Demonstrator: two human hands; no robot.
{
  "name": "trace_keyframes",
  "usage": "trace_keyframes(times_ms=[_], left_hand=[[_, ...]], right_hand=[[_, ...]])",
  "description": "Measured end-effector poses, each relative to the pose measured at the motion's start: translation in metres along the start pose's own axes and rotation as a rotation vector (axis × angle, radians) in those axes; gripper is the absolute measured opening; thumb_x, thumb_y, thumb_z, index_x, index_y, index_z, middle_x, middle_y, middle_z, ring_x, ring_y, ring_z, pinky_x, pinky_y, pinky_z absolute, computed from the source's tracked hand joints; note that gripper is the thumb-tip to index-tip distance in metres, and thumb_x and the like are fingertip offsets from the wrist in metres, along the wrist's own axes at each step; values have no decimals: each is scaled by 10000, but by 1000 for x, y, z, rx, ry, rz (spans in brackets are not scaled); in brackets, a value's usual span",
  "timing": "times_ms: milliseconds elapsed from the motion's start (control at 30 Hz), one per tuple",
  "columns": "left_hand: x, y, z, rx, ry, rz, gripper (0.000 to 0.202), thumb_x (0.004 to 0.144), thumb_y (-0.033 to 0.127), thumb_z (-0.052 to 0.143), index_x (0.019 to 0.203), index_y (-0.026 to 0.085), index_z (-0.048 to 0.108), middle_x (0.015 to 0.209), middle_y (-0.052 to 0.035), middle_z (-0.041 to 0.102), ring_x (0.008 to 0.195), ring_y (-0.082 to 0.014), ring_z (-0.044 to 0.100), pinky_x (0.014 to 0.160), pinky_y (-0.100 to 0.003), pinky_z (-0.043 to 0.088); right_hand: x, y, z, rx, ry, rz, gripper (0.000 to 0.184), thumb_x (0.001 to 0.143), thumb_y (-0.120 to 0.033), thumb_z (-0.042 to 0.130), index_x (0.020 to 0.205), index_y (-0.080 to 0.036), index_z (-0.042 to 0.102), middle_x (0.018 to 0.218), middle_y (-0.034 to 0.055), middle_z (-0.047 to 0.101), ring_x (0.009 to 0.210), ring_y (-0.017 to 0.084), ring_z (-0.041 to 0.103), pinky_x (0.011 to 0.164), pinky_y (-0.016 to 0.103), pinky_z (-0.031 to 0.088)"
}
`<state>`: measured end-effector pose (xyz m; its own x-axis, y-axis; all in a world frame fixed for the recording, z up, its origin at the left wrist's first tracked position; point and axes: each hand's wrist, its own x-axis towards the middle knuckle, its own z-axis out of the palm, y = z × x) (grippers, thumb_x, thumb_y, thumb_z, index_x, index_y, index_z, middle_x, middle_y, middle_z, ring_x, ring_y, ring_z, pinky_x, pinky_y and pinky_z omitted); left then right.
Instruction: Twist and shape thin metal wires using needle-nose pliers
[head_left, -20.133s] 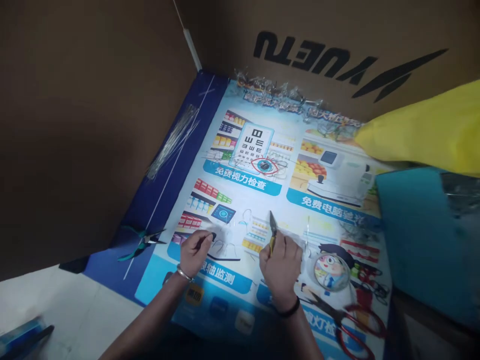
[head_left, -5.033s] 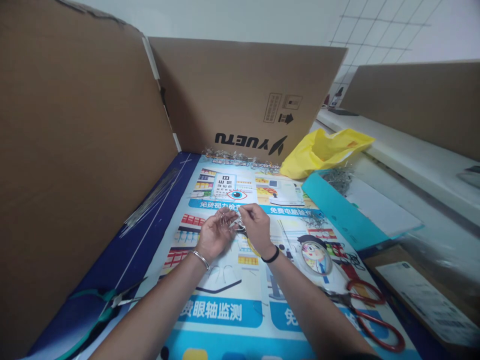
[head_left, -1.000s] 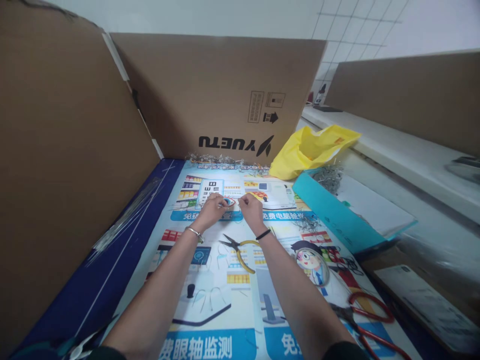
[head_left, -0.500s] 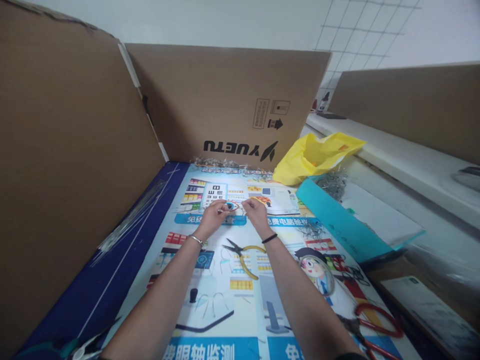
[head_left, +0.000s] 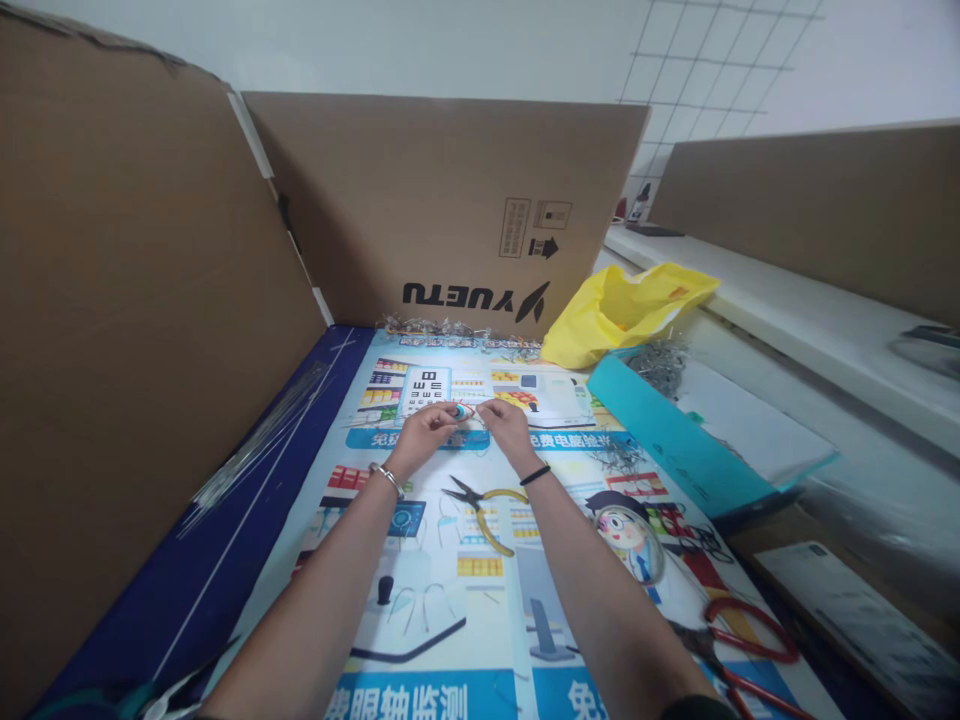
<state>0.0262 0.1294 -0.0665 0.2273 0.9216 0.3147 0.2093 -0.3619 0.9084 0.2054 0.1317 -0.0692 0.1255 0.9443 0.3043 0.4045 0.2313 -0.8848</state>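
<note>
My left hand (head_left: 424, 435) is closed in a pinch above the printed sheet (head_left: 420, 470). What it holds is too small to make out. My right hand (head_left: 508, 428) pinches just to the right of it, fingertips close to the left ones, and its content cannot be told either. Thin reddish lines show between the hands; whether they are wire or print is unclear. Nearer to me, between the forearms, lie pliers (head_left: 484, 512) with yellow handles, jaws apart and pointing left. Thin bent wires (head_left: 424, 605) seem to lie on the sheet below them.
A bundle of straight wires (head_left: 259, 445) lies left. Wire scraps (head_left: 442, 328) line the cardboard wall (head_left: 450, 180). At right are a yellow bag (head_left: 600, 325), a teal box (head_left: 675, 440) with tangled wire (head_left: 654, 370), and a red-handled tool (head_left: 750, 635). Another tool (head_left: 161, 700) sits lower left.
The view has shifted slightly. Both hands stay pinched close together, and the left fingers have turned a little. Pliers and the other things lie where they were.
</note>
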Motion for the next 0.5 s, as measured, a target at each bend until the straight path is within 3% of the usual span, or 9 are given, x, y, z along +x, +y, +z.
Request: trace_keyframes(times_ms=[333, 500], left_hand=[[0, -3, 3, 18, 14, 21, 67, 684, 128, 593, 648, 173, 627, 1070, -89, 654, 1031, -209, 593, 928, -374, 431], [-1, 1, 3, 26, 37, 26, 71, 683, 131, 577, 644, 173, 619, 1037, -90, 657, 999, -210, 602, 916, -385, 438]], right_hand=[[1, 3, -3, 69, -82, 68, 351, 781, -486, 502, 669, -181, 635, 602, 1, 581, 595, 143, 535, 541, 239, 392], [1, 4, -6, 140, -112, 129, 312, 746, -469, 544, 698, -172, 624, 599, 1, 572, 561, 127, 527, 500, 231, 400]])
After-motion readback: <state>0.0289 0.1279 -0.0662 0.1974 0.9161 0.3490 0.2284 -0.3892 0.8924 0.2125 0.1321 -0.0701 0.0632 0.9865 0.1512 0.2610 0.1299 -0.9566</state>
